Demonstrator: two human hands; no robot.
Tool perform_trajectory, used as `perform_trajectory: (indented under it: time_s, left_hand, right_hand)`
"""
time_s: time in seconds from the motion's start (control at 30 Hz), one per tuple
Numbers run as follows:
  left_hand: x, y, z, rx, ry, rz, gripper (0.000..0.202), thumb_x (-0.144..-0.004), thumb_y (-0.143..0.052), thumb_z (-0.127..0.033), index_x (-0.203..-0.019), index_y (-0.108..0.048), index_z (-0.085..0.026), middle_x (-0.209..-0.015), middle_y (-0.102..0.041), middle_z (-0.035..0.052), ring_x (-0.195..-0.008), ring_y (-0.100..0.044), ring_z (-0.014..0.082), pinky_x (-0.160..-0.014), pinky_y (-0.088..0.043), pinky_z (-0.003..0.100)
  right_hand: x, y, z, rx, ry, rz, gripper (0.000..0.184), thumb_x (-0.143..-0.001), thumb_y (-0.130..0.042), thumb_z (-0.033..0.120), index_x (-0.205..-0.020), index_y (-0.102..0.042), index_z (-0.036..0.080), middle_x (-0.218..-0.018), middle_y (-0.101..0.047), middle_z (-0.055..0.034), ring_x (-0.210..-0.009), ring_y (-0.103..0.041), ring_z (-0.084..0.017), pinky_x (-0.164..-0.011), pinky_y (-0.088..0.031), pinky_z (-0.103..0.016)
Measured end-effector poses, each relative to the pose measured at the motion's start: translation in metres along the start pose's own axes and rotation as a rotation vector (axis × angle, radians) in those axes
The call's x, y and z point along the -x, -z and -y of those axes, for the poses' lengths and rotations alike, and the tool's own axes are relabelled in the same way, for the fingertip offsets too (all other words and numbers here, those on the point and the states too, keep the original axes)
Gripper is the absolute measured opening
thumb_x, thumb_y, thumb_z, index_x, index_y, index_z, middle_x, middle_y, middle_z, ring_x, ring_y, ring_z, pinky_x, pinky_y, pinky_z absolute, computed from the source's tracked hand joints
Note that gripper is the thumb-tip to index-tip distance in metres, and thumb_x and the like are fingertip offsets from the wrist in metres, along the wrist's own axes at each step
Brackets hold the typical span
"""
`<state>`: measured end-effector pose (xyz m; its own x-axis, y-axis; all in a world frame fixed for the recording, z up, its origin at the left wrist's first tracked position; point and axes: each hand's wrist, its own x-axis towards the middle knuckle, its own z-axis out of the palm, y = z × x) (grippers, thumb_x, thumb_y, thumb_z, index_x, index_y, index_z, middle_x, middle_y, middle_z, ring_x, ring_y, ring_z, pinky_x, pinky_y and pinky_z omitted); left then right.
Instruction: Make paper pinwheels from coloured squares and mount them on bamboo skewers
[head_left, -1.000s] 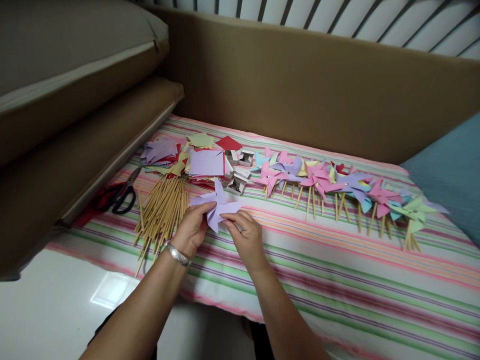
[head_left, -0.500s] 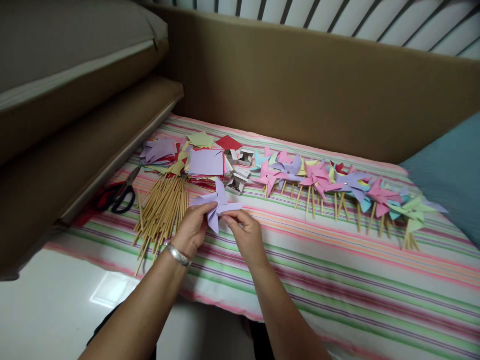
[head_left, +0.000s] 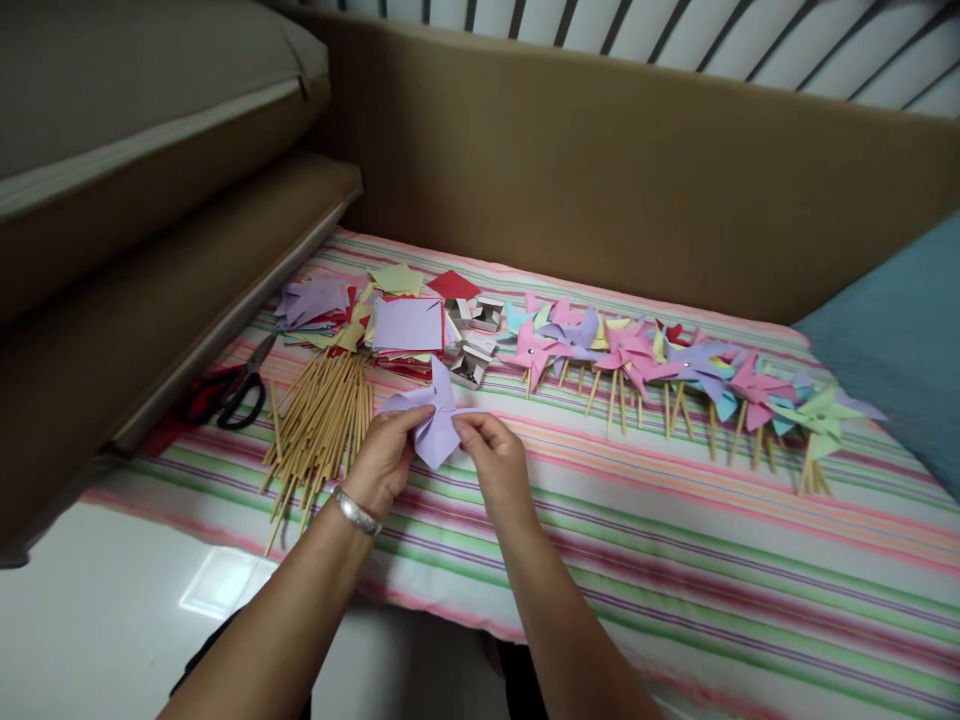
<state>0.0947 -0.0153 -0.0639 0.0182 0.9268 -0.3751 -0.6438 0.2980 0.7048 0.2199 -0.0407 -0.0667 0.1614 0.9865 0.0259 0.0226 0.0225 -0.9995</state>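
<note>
A lilac paper pinwheel (head_left: 437, 437) is held between my two hands above the striped cloth; no stick shows on it. My left hand (head_left: 390, 450) pinches its left side near the centre, thumb on top. On the opposite side my right hand (head_left: 491, 450) grips a blade edge between thumb and fingers. Just left of my left hand lies a fan of wooden sticks (head_left: 319, 420). Behind the pinwheel are a stack of square paper sheets (head_left: 409, 325) and small open boxes (head_left: 469, 365) with tiny metal pieces in one.
Finished pinwheels on sticks (head_left: 630, 350) lie in a row to the right. Black-handled scissors (head_left: 240, 393) rest at the left beside folded cushions (head_left: 187, 260). Cut paper pieces (head_left: 311, 303) are piled behind the sticks. A brown padded board (head_left: 600, 180) stands along the back.
My right hand has shifted slightly up and right along the pinwheel, and its front blade looks wider. My left hand keeps its grip. The view has moved slightly.
</note>
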Motion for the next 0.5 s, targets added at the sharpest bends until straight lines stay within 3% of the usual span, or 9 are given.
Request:
perform_trajectory:
  time_s: [0.1,0.17,0.3,0.5]
  left_hand:
    - [-0.002,0.001,-0.006,0.019,0.023,-0.037,0.021,-0.055,-0.076,-0.011,-0.075,-0.069,-0.011,-0.074,-0.071,0.0051,-0.065,-0.063,0.0145,-0.067,-0.048,0.025]
    - [-0.002,0.002,-0.01,0.034,0.059,-0.048,0.021,-0.055,-0.075,-0.009,-0.075,-0.069,-0.011,-0.073,-0.071,0.0049,-0.063,-0.063,0.0144,-0.065,-0.048,0.024]
    - [-0.002,0.004,-0.013,-0.015,0.167,0.01,0.019,-0.058,-0.074,-0.01,-0.077,-0.07,-0.011,-0.069,-0.071,0.0065,-0.058,-0.063,0.0156,-0.057,-0.046,0.025]
    - [-0.002,0.013,-0.018,-0.126,0.269,0.133,0.012,-0.056,-0.075,-0.013,-0.066,-0.07,-0.009,-0.064,-0.069,0.0086,-0.054,-0.061,0.0167,-0.051,-0.043,0.025]
  right_hand:
    - [-0.005,0.008,0.0,-0.082,0.028,-0.157,0.024,-0.076,-0.06,0.034,-0.095,-0.062,0.019,-0.081,-0.068,-0.0027,-0.067,-0.061,-0.014,-0.064,-0.049,-0.028]
    - [-0.008,0.013,-0.001,-0.141,0.007,-0.17,0.027,-0.073,-0.061,0.029,-0.098,-0.061,0.019,-0.078,-0.068,-0.0021,-0.066,-0.062,-0.014,-0.064,-0.049,-0.029]
    - [-0.011,0.018,-0.002,-0.226,-0.048,0.029,0.022,-0.069,-0.063,0.022,-0.09,-0.066,0.019,-0.076,-0.07,-0.0016,-0.067,-0.063,-0.015,-0.068,-0.052,-0.031]
    - [-0.009,0.031,0.003,-0.149,0.012,0.284,0.018,-0.071,-0.063,0.022,-0.088,-0.068,0.022,-0.094,-0.073,-0.0038,-0.091,-0.065,-0.021,-0.082,-0.051,-0.038]
